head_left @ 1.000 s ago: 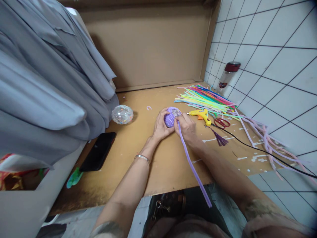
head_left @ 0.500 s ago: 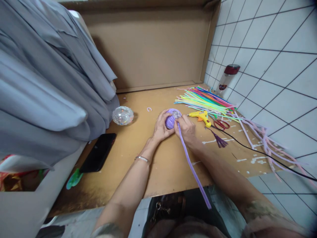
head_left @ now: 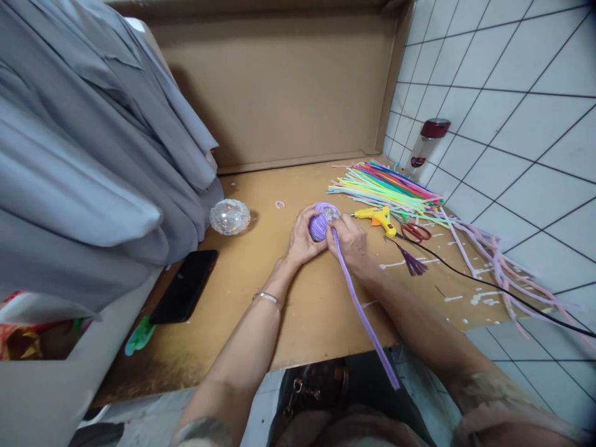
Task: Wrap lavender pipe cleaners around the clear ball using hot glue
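Note:
A round ball wrapped in purple stems (head_left: 318, 227), with a clear patch showing at its upper right, is held above the table. My left hand (head_left: 302, 239) curls round its left and lower side. Fingers of my right hand (head_left: 349, 241) are pinched on a purple stem (head_left: 356, 301) at the ball's right side; the stem's free end hangs down past the table's front edge. A yellow glue gun (head_left: 378, 218) lies just right of my right hand, its nozzle towards the ball. Further left sits a clear faceted ball (head_left: 230, 216).
Coloured stems (head_left: 386, 186), red scissors (head_left: 416, 233), a purple tassel (head_left: 412, 261) and a black cord lie on the right. A bottle (head_left: 426, 146) stands by the tiled wall. The phone (head_left: 185, 287) and a green item (head_left: 139, 336) are at the left, near grey cloth (head_left: 93, 155).
The free end of the purple stem has swung slightly right. Both hands keep their hold, and the view has shifted a little.

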A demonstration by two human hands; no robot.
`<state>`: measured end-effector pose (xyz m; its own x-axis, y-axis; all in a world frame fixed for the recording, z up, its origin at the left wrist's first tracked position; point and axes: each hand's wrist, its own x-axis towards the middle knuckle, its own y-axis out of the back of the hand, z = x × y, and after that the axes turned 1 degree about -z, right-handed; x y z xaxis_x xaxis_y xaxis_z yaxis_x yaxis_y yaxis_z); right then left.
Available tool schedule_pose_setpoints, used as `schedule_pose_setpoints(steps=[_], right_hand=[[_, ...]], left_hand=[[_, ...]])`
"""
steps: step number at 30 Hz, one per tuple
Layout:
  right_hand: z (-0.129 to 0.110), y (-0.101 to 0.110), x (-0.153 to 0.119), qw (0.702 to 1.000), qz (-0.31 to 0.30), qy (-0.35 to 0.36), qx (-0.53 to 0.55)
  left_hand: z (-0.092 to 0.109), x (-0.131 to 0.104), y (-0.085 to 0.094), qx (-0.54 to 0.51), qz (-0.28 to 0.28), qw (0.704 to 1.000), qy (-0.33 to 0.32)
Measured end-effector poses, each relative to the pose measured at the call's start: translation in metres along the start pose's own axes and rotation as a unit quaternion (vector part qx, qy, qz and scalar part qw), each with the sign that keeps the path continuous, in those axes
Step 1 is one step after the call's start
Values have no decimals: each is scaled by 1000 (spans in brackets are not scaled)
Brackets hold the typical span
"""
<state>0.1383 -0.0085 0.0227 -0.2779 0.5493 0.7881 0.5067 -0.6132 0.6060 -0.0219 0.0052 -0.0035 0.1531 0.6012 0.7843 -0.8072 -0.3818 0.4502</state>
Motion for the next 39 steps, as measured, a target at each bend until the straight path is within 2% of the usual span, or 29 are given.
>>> schedule_pose_setpoints(steps=[15, 22, 27, 31, 39], right_hand=[[0, 1, 1, 1000, 2, -4, -2], [1, 2, 1, 999, -34, -15, 22], [0, 3, 1, 999, -46, -18, 17], [1, 4, 1, 999, -42, -13, 19], [0, 3, 1, 999, -32, -20, 24]], left_hand=[[2, 1, 1, 4, -14, 1000, 7], [3, 1, 1, -28, 2, 1000, 3], [3, 2, 3, 1, -22, 1000, -2], [1, 1, 4, 28, -32, 999, -4], [3, 1, 3, 9, -26, 1000, 6]])
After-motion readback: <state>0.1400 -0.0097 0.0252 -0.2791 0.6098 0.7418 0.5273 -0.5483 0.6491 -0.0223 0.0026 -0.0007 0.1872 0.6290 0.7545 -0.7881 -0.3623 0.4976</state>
